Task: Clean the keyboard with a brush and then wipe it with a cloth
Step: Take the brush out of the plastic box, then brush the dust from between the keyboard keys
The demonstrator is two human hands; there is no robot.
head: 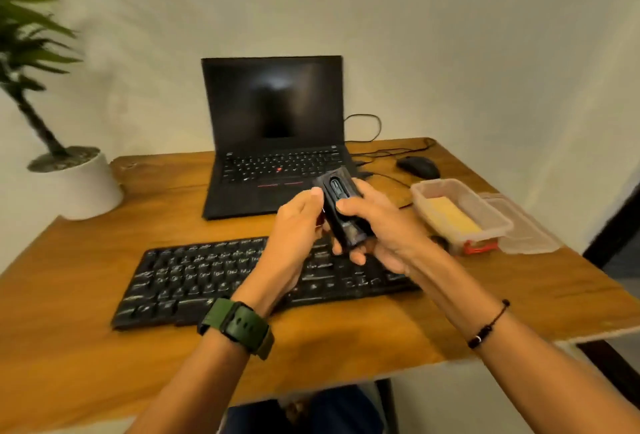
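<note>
While both hands (332,222) grip the black brush tool (341,208) above the keyboard (194,274), a slipping grip could drop it onto the keys.

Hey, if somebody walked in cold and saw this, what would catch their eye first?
First, the two hands mid-frame: the right hand grips a black brush tool above the black keyboard, and the left hand pinches its edge. Behind them stands an open laptop with a dark screen.
</note>
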